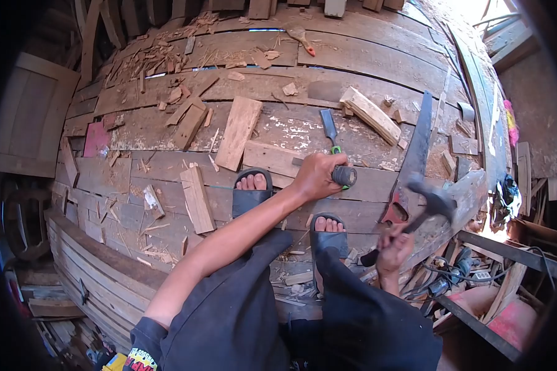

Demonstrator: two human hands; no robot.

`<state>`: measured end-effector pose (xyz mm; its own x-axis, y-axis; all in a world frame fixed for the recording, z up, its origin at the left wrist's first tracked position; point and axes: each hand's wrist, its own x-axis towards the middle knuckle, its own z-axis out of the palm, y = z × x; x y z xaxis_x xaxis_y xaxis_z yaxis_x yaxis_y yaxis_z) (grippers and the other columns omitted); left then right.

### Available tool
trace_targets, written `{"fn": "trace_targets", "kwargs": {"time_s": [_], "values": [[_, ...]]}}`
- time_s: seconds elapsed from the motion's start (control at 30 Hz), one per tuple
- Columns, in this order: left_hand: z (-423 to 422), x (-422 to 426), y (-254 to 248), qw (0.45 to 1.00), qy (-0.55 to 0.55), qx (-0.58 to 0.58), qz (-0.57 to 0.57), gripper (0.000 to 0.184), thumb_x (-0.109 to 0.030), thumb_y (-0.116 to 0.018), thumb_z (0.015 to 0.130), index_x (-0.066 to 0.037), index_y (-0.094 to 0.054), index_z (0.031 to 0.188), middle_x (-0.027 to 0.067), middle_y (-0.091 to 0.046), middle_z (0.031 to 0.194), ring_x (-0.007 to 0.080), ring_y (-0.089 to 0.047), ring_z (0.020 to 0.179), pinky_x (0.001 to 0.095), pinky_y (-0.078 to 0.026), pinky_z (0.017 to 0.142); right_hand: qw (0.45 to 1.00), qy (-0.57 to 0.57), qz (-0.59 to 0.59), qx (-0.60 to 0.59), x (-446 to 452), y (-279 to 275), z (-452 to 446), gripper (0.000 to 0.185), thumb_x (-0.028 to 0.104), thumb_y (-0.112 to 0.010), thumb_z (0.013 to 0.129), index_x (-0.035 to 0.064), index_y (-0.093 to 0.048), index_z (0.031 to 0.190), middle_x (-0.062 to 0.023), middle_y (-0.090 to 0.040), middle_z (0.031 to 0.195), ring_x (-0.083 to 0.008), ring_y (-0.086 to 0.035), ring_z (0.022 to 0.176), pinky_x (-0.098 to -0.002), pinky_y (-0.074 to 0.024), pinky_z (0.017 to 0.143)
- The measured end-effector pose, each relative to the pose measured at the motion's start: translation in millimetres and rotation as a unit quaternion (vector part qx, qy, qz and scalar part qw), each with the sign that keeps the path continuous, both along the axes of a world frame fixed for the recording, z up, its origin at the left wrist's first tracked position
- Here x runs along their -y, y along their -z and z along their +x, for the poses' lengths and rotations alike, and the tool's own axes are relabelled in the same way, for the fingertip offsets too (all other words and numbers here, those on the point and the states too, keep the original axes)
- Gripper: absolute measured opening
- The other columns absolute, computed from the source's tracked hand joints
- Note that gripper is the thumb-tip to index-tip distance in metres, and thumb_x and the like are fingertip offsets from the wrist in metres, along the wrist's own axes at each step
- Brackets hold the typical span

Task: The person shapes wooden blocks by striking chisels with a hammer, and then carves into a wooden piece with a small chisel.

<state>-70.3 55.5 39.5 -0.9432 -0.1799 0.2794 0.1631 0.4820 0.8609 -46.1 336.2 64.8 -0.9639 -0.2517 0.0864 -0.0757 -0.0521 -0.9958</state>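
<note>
My left hand point(319, 176) is closed around a chisel, its dark round handle end point(345, 175) facing up toward me. A short piece of grey blade shows at the left of the fist, by a wooden block point(269, 158). A second chisel point(328, 125), with a wide blade and green on its handle, lies on the boards and runs partly under that hand. My right hand point(394, 248) grips a hammer by its dark handle; the hammer head point(436, 204) is raised and blurred by motion. Under the hammer lies a handsaw point(418, 142) with a red handle.
My sandalled feet point(252, 191) flank the work. Wood offcuts point(238, 133) and chips are scattered over the plank floor point(365, 80). A paintbrush point(301, 40) lies farther off. A thick beam point(442, 216) and piled cables and scrap point(461, 272) are at right; stacked planks point(99, 266) at left.
</note>
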Motion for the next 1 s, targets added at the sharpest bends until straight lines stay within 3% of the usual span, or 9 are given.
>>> {"fn": "trace_targets", "kwargs": {"time_s": [0.1,0.13,0.23,0.27,0.4,0.5,0.63,0.67,1.0], "values": [[-2,2,-2,0.999,0.000,-0.043,-0.008,0.019,-0.018,-0.077,0.093,-0.004,-0.066,0.086,0.0180,-0.067,0.073,0.0380,-0.069,0.067,0.0429,-0.050,0.057,0.946,-0.116,0.300,-0.049,2,7,-1,0.035,0.036,-0.048,0.114,0.0038,-0.054,0.102,0.0017,-0.050,0.069,-0.0114,-0.050,0.058,-0.0275,-0.0370,0.050],[-2,2,0,0.998,0.000,-0.054,-0.013,0.020,-0.019,-0.077,0.093,-0.004,-0.066,0.085,0.0182,-0.067,0.073,0.0382,-0.070,0.067,0.0434,-0.050,0.057,0.938,-0.128,0.316,-0.069,4,-15,-6,0.034,0.031,-0.046,0.114,0.0015,-0.057,0.101,0.0028,-0.052,0.066,-0.0110,-0.053,0.059,-0.0282,-0.0357,0.050],[0,0,2,0.999,0.002,-0.042,-0.024,0.022,-0.020,-0.077,0.094,-0.005,-0.065,0.084,0.0184,-0.068,0.073,0.0391,-0.070,0.069,0.0444,-0.050,0.058,0.971,-0.082,0.218,0.047,3,-35,-10,0.032,0.038,-0.044,0.115,0.0087,-0.051,0.103,0.0047,-0.046,0.068,-0.0058,-0.043,0.055,-0.0230,-0.0357,0.049],[-1,1,2,0.999,0.001,-0.033,-0.027,0.023,-0.021,-0.077,0.094,-0.005,-0.064,0.084,0.0184,-0.068,0.074,0.0394,-0.070,0.069,0.0446,-0.051,0.058,0.987,-0.051,0.121,0.089,1,-38,-9,0.036,0.043,-0.043,0.115,0.0100,-0.047,0.103,0.0034,-0.042,0.068,-0.0066,-0.040,0.053,-0.0228,-0.0350,0.047],[1,0,3,0.999,0.002,-0.023,-0.025,0.023,-0.022,-0.077,0.093,-0.005,-0.064,0.084,0.0182,-0.069,0.075,0.0400,-0.070,0.071,0.0452,-0.051,0.059,0.996,0.019,-0.083,0.037,7,-65,-21,0.043,0.050,-0.044,0.113,0.0102,-0.043,0.098,0.0007,-0.040,0.073,-0.0074,-0.038,0.055,-0.0226,-0.0349,0.047],[-2,2,4,0.999,0.007,-0.021,-0.023,0.021,-0.021,-0.080,0.090,-0.006,-0.065,0.086,0.0181,-0.069,0.076,0.0400,-0.071,0.074,0.0460,-0.052,0.061,0.992,0.048,-0.095,0.061,10,-23,-6,0.039,0.045,-0.044,0.115,0.0095,-0.044,0.099,-0.0002,-0.042,0.074,-0.0078,-0.039,0.055,-0.0223,-0.0356,0.047],[1,1,6,0.999,0.021,-0.002,-0.044,0.021,-0.019,-0.083,0.085,-0.007,-0.067,0.090,0.0180,-0.071,0.079,0.0401,-0.072,0.077,0.0469,-0.053,0.064,0.957,-0.101,0.207,0.176,10,-7,4,0.031,0.036,-0.043,0.116,0.0093,-0.046,0.099,0.0028,-0.042,0.071,-0.0059,-0.041,0.054,-0.0223,-0.0363,0.047],[0,3,9,0.998,0.023,0.006,-0.058,0.022,-0.019,-0.083,0.083,-0.007,-0.067,0.091,0.0180,-0.071,0.079,0.0402,-0.072,0.078,0.0472,-0.053,0.065,0.952,-0.105,0.159,0.238,8,-18,2,0.031,0.036,-0.043,0.116,0.0093,-0.046,0.100,0.0044,-0.042,0.070,-0.0051,-0.042,0.054,-0.0225,-0.0360,0.046],[-16,4,11,0.997,-0.030,0.031,-0.063,0.020,-0.022,-0.078,0.087,-0.008,-0.065,0.090,0.0191,-0.069,0.077,0.0437,-0.069,0.077,0.0507,-0.051,0.065,0.991,0.107,0.010,0.082,1,-44,-21,0.042,0.049,-0.038,0.115,0.0098,-0.045,0.100,0.0027,-0.038,0.067,-0.0070,-0.036,0.051,-0.0233,-0.0335,0.044]]}}
